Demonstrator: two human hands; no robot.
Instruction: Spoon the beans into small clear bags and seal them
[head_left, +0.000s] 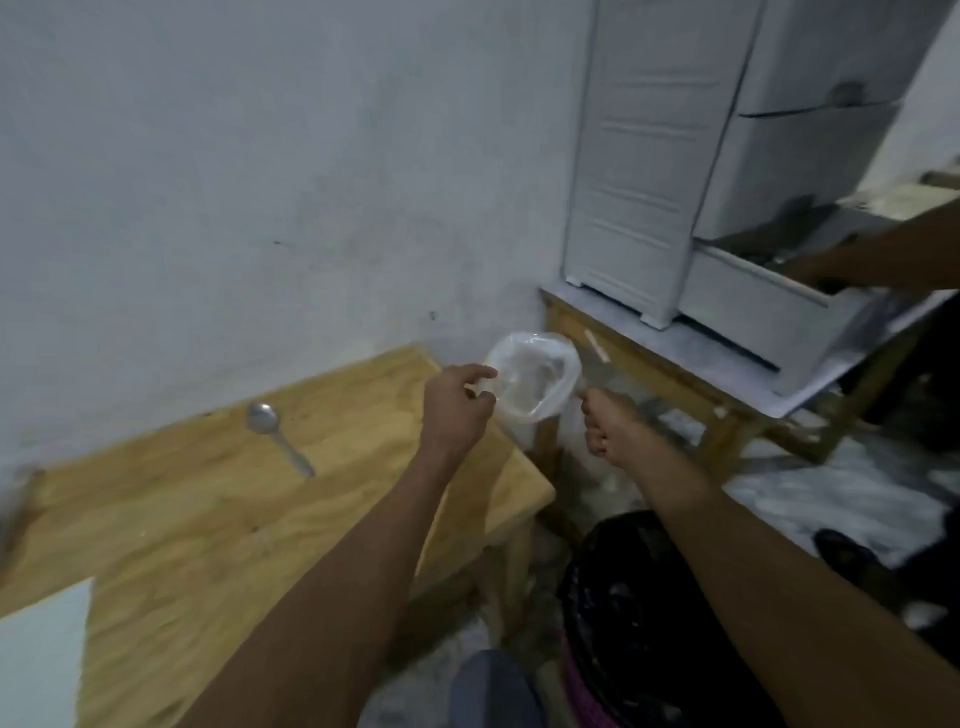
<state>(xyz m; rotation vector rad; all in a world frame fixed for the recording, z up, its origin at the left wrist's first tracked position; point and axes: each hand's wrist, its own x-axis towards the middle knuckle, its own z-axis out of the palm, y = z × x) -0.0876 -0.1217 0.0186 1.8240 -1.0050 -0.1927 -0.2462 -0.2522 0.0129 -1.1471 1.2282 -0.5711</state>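
Between my hands hangs the clear bag (532, 382), mouth spread wide; my left hand (457, 410) pinches one rim, my right hand (610, 428) the other, past the wooden table (208, 519) where the spoon (278, 436) lies.

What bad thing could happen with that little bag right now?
Both hands, left and right, hold the clear bag open in the air, past the edge of the wooden table. Beans that miss would probably fall to the floor. Also, the spoon lies on the table and neither hand is free, so letting go to grab it might let the thin bag flop shut.
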